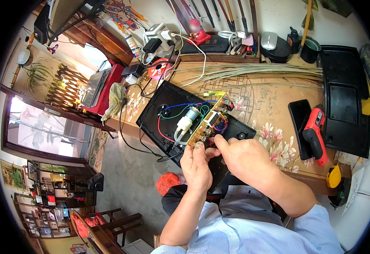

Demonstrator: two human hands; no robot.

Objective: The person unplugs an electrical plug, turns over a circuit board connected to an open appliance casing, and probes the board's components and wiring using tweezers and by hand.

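Observation:
A circuit board [203,126] with coloured wires stands tilted over an open black plastic casing [151,122]. My left hand [195,167] pinches the board's lower end between thumb and fingers. Close beside it, my right hand [248,158] has its fingers pressed together at the board's edge; what they hold, if anything, is hidden. Inside the casing lies a small cylindrical pump [188,120] with a white end and grey tubing. Blue, green and red wires run from the casing to the board.
A red and black cordless screwdriver [315,133] lies beside a black phone [299,127]. Several small screws [270,107] are scattered on the table [274,95]. A large black cover [346,101] lies at right, a yellow tape measure [333,176] near the edge. Long thin strips [252,72] stretch across the back.

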